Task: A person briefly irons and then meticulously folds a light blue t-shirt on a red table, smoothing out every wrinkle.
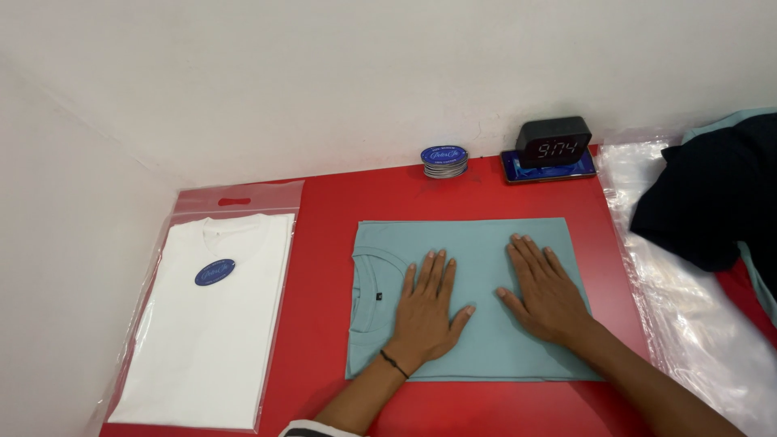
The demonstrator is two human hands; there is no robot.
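A folded pale teal T-shirt (486, 243) lies flat on the red table (324, 267), its collar toward the left. My left hand (425, 311) rests palm down on the shirt near the collar, fingers spread, a thin black band at the wrist. My right hand (546, 291) presses flat on the right half of the shirt, fingers apart. Neither hand grips anything.
A white T-shirt in a clear plastic bag (206, 316) with a blue oval sticker lies at the left. A stack of blue round stickers (444, 160), a black digital clock (554, 142) on a phone, clear plastic bags (688, 307) and dark clothing (716, 194) lie behind and to the right. White walls enclose the table.
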